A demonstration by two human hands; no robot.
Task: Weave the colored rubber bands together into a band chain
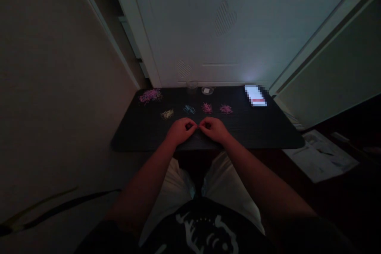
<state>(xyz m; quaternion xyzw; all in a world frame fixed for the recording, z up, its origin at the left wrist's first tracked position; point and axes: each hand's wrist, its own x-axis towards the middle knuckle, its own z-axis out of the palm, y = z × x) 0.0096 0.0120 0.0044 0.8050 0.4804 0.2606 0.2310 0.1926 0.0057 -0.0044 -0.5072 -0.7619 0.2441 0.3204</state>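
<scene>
My left hand (182,130) and my right hand (214,129) meet over the front of the dark table (262,135), fingertips almost touching. Thumb and forefinger are pinched together on each. Whatever lies between the fingertips is too small and dim to name. Just beyond my hands is a row of small piles of thin, short strands: a yellowish pile (167,114), a blue pile (189,109), a pink pile (206,107) and a second pink pile (226,109). A larger mixed pile (150,95), mostly pink and purple, lies at the back left.
A clear cup (192,87) and a small round clear container (207,91) with a white square stand at the table's back edge. A lit phone (256,96) lies at the back right. Behind rises a white door (190,27). Papers (321,156) lie at the lower right.
</scene>
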